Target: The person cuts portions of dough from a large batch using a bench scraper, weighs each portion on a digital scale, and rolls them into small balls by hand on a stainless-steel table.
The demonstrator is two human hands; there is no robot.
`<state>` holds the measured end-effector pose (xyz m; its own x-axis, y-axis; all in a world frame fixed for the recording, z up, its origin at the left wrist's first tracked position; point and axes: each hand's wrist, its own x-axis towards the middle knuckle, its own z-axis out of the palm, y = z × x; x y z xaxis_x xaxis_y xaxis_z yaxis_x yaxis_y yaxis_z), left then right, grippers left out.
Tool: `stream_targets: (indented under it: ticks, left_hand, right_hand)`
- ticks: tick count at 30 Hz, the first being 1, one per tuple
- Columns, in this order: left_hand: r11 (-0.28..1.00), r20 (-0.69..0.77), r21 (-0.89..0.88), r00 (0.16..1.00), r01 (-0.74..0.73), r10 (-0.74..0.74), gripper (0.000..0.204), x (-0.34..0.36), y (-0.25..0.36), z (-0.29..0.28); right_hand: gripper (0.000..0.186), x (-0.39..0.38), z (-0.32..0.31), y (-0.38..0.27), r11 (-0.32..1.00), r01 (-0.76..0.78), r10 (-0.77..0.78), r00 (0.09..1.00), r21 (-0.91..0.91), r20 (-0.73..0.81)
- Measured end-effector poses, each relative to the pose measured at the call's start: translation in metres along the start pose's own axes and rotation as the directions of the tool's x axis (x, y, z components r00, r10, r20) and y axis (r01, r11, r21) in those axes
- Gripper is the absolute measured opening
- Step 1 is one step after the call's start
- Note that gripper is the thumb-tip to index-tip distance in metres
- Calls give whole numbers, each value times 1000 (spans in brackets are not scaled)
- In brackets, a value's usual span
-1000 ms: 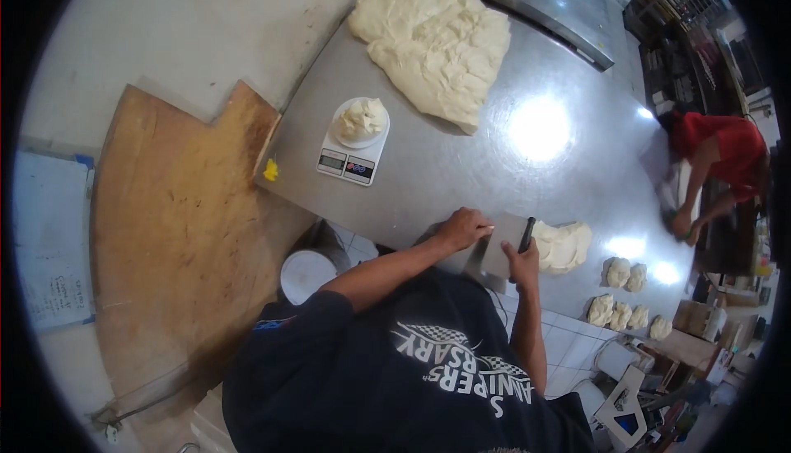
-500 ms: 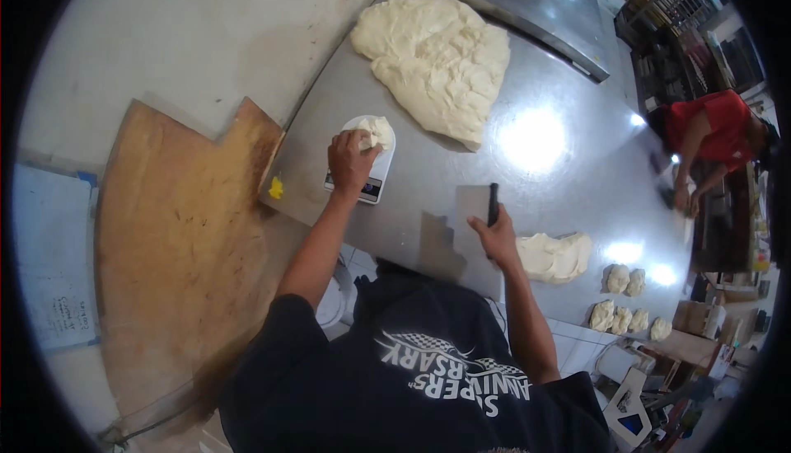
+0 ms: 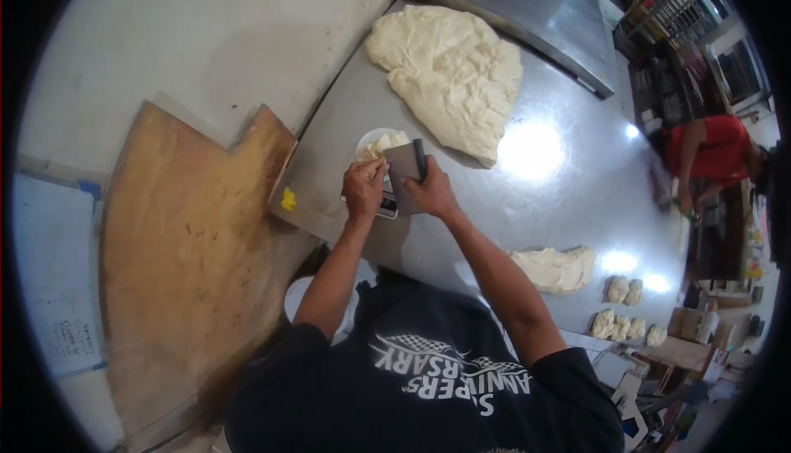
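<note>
A lump of pale dough [image 3: 387, 141] rests on the small white kitchen scale [image 3: 386, 209] near the table's left end. Just on the near side of that lump, my left hand [image 3: 363, 187] hovers over the scale with its fingers pinched together; what they hold, if anything, is too small to make out. My right hand [image 3: 435, 191] grips the black handle of a dough scraper [image 3: 403, 174]. Its grey blade stands tilted beside my left fingertips and hides part of the scale.
A large dough mass [image 3: 453, 74] spreads over the steel table [image 3: 461, 230]. A flatter dough slab [image 3: 556, 270] and several small dough pieces [image 3: 618, 290] lie to the right. Against the left wall leans a wooden board [image 3: 189, 272]. A person in red [image 3: 713, 152] works at far right.
My right hand has carried the scraper left, from beside the dough slab to the scale. My left hand has drawn back from the lump on the scale, and its fingers are now pinched.
</note>
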<state>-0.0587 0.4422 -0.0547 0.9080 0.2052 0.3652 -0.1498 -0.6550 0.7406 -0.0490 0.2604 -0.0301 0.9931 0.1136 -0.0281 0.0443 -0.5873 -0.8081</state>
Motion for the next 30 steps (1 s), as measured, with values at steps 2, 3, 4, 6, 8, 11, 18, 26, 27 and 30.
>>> stream_targets:
  ticks: [2,3,4,6,8,11,18,26,27,30]
  left_hand:
    - [1000,-11,18,1000,-7,7,16,-4,7,-4]
    - [995,31,-100,1000,0,3,14,-7,17,-8]
    - [977,74,-212,997,13,3,13,-12,34,-16]
    - [902,212,-423,977,83,9,12,-25,73,-28]
    - [832,327,-543,941,114,85,15,-48,101,-24]
    - [766,368,-642,865,-30,342,31,-79,127,4]
    - [787,632,-535,471,-308,615,31,-159,138,127]
    - [758,682,-482,355,-439,639,28,-183,142,146]
    - [744,648,-516,375,-425,663,29,-184,136,140]
    - [725,571,-545,446,-421,689,32,-172,117,119]
  right_hand:
    - [47,4,8,10,1000,22,-22,1000,-17,-9]
    - [47,7,10,14,1000,3,-4,1000,-28,-9]
    - [47,7,10,16,999,-18,17,1000,-35,-8]
    - [48,13,-2,13,999,-21,22,999,-25,35]
    - [49,12,-22,9,999,-17,15,999,33,51]
    - [46,-3,-78,16,981,-12,12,1000,192,-2]
    - [33,-91,-192,34,967,-114,180,937,226,-299]
    - [36,-195,-198,84,904,-298,408,815,306,-412]
    - [37,-205,-195,86,881,-313,446,801,354,-400]
    - [37,-221,-181,94,833,-358,523,756,421,-392]
